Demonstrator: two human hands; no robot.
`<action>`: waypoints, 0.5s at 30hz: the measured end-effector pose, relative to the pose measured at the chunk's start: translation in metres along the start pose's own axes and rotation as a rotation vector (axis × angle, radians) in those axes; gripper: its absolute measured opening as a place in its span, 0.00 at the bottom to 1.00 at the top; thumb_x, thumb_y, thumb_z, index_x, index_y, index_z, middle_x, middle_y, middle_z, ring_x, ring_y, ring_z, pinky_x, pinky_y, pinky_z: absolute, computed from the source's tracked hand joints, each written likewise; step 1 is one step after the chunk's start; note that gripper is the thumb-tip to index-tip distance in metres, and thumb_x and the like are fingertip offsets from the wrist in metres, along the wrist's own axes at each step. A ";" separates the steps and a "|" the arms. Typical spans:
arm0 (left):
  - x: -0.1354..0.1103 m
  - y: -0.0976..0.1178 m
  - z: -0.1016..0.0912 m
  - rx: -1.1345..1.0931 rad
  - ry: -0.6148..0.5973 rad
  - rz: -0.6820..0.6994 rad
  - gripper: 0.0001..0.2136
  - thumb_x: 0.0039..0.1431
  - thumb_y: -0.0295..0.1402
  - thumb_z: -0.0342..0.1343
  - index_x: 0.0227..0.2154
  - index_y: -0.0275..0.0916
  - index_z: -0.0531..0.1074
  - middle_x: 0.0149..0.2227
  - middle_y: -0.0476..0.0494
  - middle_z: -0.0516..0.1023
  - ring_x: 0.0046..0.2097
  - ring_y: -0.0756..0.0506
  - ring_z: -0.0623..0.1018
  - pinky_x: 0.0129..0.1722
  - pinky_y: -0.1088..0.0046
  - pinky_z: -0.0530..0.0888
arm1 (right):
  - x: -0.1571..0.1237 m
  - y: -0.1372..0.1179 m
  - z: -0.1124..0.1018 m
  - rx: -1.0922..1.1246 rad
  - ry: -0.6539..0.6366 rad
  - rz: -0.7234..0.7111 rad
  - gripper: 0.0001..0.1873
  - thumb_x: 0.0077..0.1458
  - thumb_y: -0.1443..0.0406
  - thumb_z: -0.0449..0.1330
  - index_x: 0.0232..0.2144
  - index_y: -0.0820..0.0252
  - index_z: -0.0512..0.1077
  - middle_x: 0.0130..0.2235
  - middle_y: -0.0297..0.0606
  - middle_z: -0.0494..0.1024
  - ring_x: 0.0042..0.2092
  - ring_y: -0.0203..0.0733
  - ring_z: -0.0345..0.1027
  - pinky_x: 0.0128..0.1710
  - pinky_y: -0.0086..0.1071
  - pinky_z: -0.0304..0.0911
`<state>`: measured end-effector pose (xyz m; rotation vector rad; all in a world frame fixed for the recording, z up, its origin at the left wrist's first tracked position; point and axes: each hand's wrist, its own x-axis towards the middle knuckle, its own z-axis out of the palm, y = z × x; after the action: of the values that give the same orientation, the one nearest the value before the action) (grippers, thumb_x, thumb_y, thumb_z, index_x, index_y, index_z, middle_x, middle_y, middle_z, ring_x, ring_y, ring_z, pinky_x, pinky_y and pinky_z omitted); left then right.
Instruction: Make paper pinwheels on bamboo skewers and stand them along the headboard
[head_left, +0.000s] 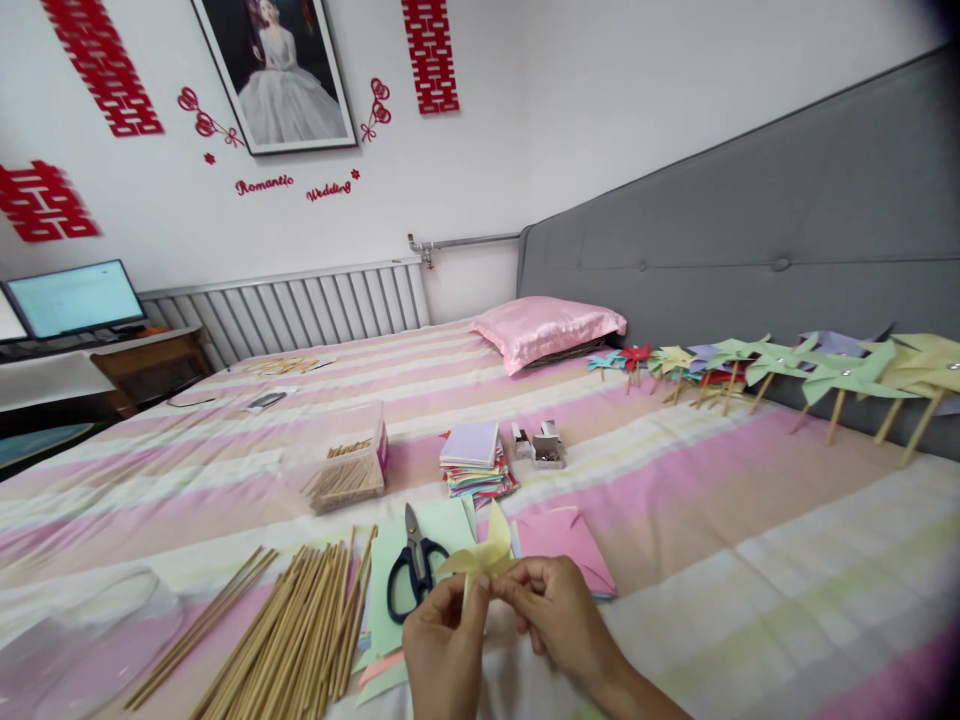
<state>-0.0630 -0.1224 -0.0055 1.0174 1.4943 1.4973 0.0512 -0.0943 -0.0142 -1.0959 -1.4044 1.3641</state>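
Between my two hands, low in the head view, is a pale yellow paper pinwheel (487, 550) with its blades folded inward. My left hand (448, 640) pinches it from the left, thumb at the middle. Fingers of my right hand (551, 605) close on its right side, touching the left fingertips. Whether a pin sits in the centre is hidden by my fingers. Scissors (415, 565) with dark blue handles lie just left of it on light green paper sheets (384, 545). To the right lie pink paper squares (566, 545) with cut lines.
Wooden sticks (300, 630) lie at the front left, near a clear plastic lid (97, 640). Beyond are a clear box of sticks (349, 465), a stack of coloured paper (472, 450) and a small box of pins (549, 450). Finished pinwheels (847, 370) lean along the grey headboard (750, 210).
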 end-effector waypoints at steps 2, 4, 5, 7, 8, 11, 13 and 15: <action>0.000 0.000 0.000 -0.010 0.015 -0.007 0.10 0.41 0.39 0.61 0.18 0.36 0.74 0.19 0.48 0.76 0.28 0.45 0.73 0.29 0.75 0.67 | 0.000 0.000 0.000 0.005 -0.011 0.006 0.20 0.46 0.53 0.58 0.21 0.66 0.73 0.13 0.28 0.65 0.12 0.26 0.51 0.12 0.21 0.43; 0.001 0.000 -0.002 -0.011 0.037 -0.022 0.10 0.41 0.39 0.61 0.18 0.36 0.73 0.19 0.49 0.75 0.27 0.46 0.72 0.29 0.76 0.66 | 0.000 0.000 0.000 0.023 -0.046 0.000 0.20 0.46 0.52 0.58 0.21 0.66 0.72 0.14 0.29 0.65 0.12 0.26 0.52 0.12 0.21 0.45; 0.001 -0.001 -0.003 -0.005 0.050 -0.032 0.10 0.41 0.39 0.60 0.19 0.36 0.72 0.19 0.49 0.75 0.28 0.46 0.72 0.29 0.75 0.66 | 0.001 0.000 0.000 0.033 -0.069 -0.006 0.20 0.45 0.52 0.58 0.21 0.66 0.72 0.14 0.29 0.65 0.13 0.26 0.53 0.12 0.21 0.46; 0.004 -0.001 -0.006 0.017 0.080 -0.052 0.10 0.41 0.39 0.60 0.20 0.36 0.72 0.20 0.50 0.75 0.27 0.46 0.71 0.28 0.75 0.65 | 0.003 0.001 -0.003 0.045 -0.097 -0.014 0.21 0.46 0.51 0.58 0.21 0.66 0.71 0.15 0.29 0.66 0.14 0.27 0.54 0.13 0.21 0.48; 0.005 -0.001 -0.007 0.026 0.095 -0.064 0.10 0.41 0.39 0.60 0.20 0.36 0.73 0.19 0.50 0.74 0.27 0.47 0.71 0.28 0.75 0.65 | 0.004 0.002 -0.005 0.045 -0.096 -0.015 0.21 0.46 0.51 0.57 0.21 0.66 0.71 0.15 0.29 0.66 0.14 0.27 0.55 0.14 0.21 0.49; 0.008 -0.001 -0.010 0.011 0.152 -0.105 0.11 0.39 0.40 0.60 0.21 0.35 0.73 0.19 0.49 0.73 0.26 0.47 0.69 0.26 0.75 0.64 | 0.012 0.003 -0.015 0.017 -0.039 -0.013 0.22 0.49 0.50 0.53 0.24 0.65 0.71 0.16 0.29 0.66 0.14 0.28 0.56 0.14 0.22 0.51; 0.009 -0.001 -0.009 -0.020 0.184 -0.128 0.12 0.38 0.40 0.60 0.21 0.35 0.73 0.19 0.48 0.73 0.25 0.47 0.69 0.25 0.74 0.64 | 0.018 0.004 -0.026 -0.057 0.033 -0.029 0.23 0.51 0.50 0.51 0.25 0.65 0.71 0.17 0.30 0.68 0.15 0.29 0.59 0.16 0.23 0.55; 0.009 -0.001 -0.008 -0.026 0.190 -0.143 0.12 0.37 0.40 0.60 0.21 0.35 0.74 0.19 0.48 0.74 0.25 0.48 0.68 0.25 0.75 0.64 | 0.024 0.006 -0.039 -0.203 0.136 -0.060 0.20 0.51 0.52 0.51 0.26 0.64 0.72 0.21 0.33 0.72 0.19 0.32 0.64 0.19 0.24 0.59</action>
<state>-0.0742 -0.1175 -0.0063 0.7531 1.6383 1.5406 0.0839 -0.0612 -0.0193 -1.2440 -1.4862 1.1012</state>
